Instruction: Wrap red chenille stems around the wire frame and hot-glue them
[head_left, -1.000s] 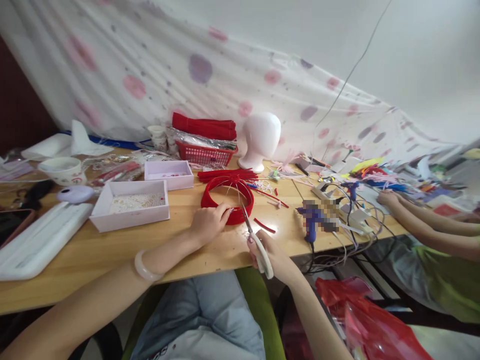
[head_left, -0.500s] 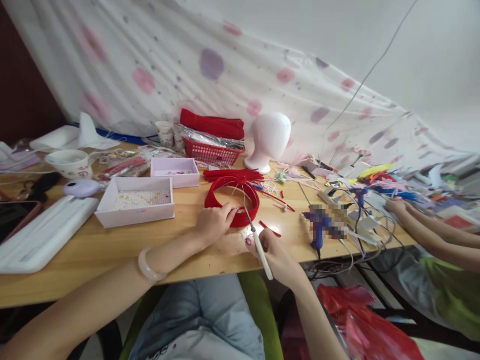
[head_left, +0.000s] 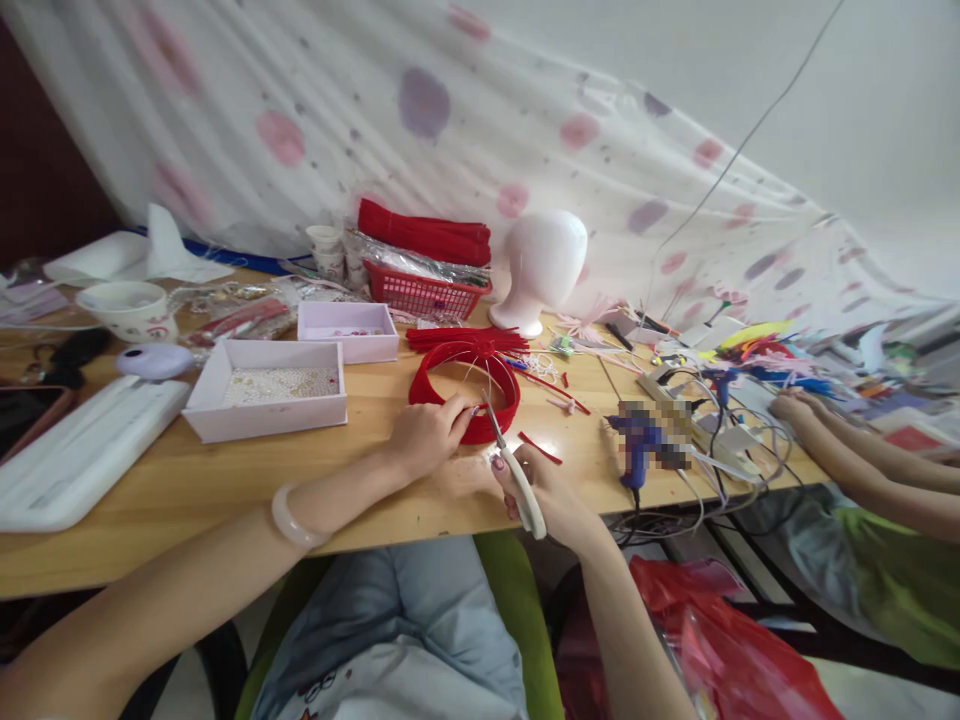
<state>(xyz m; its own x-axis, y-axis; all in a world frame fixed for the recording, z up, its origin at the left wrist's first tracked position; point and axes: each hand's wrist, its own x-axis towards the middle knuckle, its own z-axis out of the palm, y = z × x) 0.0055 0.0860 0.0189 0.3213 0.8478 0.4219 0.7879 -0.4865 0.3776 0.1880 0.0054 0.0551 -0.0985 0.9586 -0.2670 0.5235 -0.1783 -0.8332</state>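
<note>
My right hand (head_left: 551,490) is closed round the pale handles of a pair of scissors (head_left: 517,480), whose metal blades point up and away over a red fuzzy ring (head_left: 424,385). The ring lies on the wooden table with thin wires across its opening. At the near side of this ring, my left hand (head_left: 427,435) is pinched close to the blade tips. Whatever sits between its fingertips is too small to make out. A bundle of red fuzzy stems (head_left: 442,340) lies behind the ring, and a short red piece (head_left: 540,447) beside it.
White boxes of beads (head_left: 266,420) stand left, near a paper cup (head_left: 127,310). A red basket (head_left: 427,290) and white foam head (head_left: 544,265) stand behind. Right are a blue glue gun (head_left: 637,450), tangled cables and a co-worker's arms (head_left: 847,430).
The scissors' handles have spread and the blades have parted slightly. My left hand stays pinched by the ring, and the whole view has shifted a little.
</note>
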